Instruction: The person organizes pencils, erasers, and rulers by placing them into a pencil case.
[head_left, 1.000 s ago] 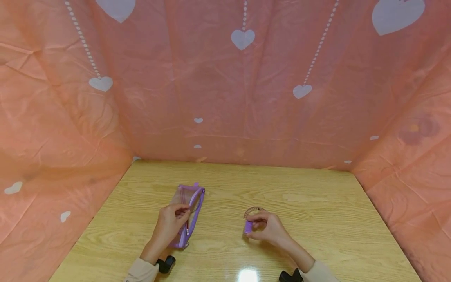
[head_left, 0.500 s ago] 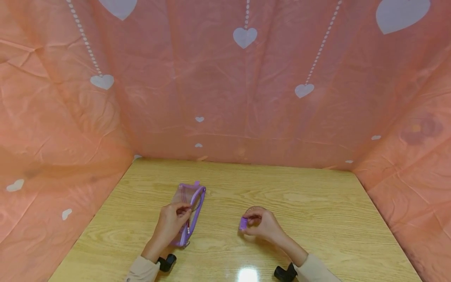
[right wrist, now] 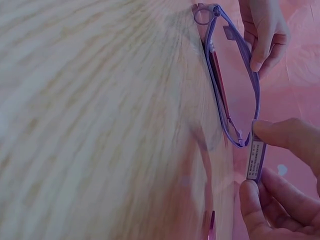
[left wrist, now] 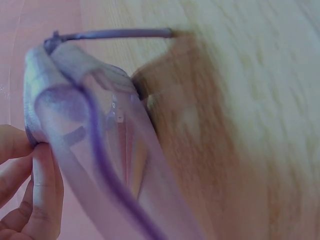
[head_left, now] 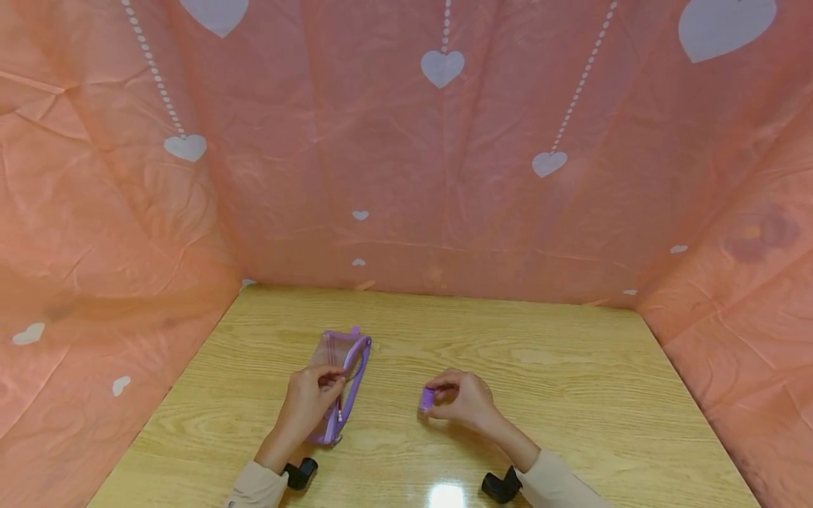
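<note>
In the head view, my left hand (head_left: 311, 395) pinches the upper edge of a see-through purple zip pencil case (head_left: 333, 346), which lies unzipped on the table. A dark red pencil (right wrist: 218, 80) shows inside it in the right wrist view. My right hand (head_left: 466, 402) holds a small purple rectangular block (head_left: 427, 398) between thumb and fingertips, a little right of the case. That block's side carries a white printed label (right wrist: 255, 157) in the right wrist view; its exact kind is unclear. The left wrist view shows my left fingers (left wrist: 45, 185) at the case's zip edge.
The wood-grain table (head_left: 571, 367) is bounded by a pink cloth (head_left: 394, 176) with white hearts at the back and sides. A sliver of a pink thing (right wrist: 212, 230) shows at the bottom of the right wrist view. A metal ring (right wrist: 202, 16) hangs from the zip.
My right hand has moved left with the purple block, nearer the case. The protractor seen behind that hand earlier no longer shows in the head view. My left hand keeps its place.
</note>
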### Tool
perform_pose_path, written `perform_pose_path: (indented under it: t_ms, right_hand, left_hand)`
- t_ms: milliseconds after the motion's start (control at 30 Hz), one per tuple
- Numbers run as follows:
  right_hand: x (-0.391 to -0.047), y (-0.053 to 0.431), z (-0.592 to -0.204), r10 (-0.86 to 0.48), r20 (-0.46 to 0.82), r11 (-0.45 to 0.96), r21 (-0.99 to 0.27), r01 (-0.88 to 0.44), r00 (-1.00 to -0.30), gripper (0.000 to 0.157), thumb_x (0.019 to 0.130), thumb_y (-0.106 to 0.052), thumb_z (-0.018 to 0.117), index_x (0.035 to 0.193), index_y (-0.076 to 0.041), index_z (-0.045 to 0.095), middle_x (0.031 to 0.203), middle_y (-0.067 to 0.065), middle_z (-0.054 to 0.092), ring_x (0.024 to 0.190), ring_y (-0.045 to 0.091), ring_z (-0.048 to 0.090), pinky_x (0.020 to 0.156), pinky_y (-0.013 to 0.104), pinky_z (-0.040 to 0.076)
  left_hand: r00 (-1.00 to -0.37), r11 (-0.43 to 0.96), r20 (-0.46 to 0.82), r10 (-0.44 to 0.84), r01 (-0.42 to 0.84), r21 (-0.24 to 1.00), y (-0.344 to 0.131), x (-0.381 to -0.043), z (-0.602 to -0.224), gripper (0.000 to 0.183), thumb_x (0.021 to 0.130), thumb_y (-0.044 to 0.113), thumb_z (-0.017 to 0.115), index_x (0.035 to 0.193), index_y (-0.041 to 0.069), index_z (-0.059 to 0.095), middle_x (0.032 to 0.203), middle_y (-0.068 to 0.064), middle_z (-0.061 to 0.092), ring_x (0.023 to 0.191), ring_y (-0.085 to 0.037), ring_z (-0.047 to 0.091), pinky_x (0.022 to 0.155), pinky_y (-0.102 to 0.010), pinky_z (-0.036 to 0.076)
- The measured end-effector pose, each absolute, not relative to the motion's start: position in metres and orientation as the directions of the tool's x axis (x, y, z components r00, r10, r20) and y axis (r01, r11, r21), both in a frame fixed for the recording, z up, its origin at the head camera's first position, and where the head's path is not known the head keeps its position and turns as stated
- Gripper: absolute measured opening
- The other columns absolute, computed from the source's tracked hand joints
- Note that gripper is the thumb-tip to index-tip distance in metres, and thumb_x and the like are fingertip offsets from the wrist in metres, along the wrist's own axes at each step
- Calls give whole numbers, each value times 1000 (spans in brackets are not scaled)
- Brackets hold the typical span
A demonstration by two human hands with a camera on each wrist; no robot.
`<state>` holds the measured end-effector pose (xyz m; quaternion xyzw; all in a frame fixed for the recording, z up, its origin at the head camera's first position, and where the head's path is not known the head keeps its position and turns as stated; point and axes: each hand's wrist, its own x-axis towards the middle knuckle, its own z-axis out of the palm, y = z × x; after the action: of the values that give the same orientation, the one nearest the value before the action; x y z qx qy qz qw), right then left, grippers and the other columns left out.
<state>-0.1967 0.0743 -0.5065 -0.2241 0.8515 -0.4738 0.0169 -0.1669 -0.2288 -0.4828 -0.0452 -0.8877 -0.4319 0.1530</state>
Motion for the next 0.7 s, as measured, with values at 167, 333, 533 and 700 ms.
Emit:
perform_pose_path:
  t_ms: [167, 333, 533, 700]
  right_hand:
    - [-199, 69, -506, -441, 200, 319, -877, -361, -875, 35, 70, -7, 90, 102, -1, 76, 100, 7, 69, 83, 22, 69, 74, 29, 58]
    - [-199, 60, -505, -472, 212, 241, -903, -356, -856, 36, 69, 6, 87, 102, 10, 72, 99, 18, 66, 84, 33, 67, 75, 36, 59]
    - [-199, 47, -502, -476, 241, 254, -883, -394, -846, 34, 67, 14, 83, 98, 16, 69, 94, 24, 66, 81, 42, 65, 73, 42, 59]
    - [-202, 41, -504, -467, 259, 250, -879, -407, -845, 34, 68, 9, 85, 99, 11, 72, 94, 19, 66, 80, 35, 67, 72, 37, 59]
  left_hand:
    - [-948, 627, 315, -52, 215, 749, -229, -166, -482, 12, 83, -4, 76, 94, -5, 76, 79, -6, 71, 70, -15, 65, 61, -21, 55]
    - [-947, 625, 317, -59, 213, 751, -229, -166, -483, 11, 82, -4, 77, 94, -5, 76, 78, -6, 70, 69, -15, 65, 61, -21, 55]
    - [-942, 618, 331, -62, 224, 754, -228, -166, -485, 11, 82, -5, 77, 93, -5, 76, 77, -6, 70, 68, -15, 66, 60, -22, 55]
    - [-941, 613, 334, -61, 229, 756, -228, -166, -486, 12, 82, -5, 77, 93, -4, 76, 77, -5, 70, 68, -14, 66, 60, -21, 55]
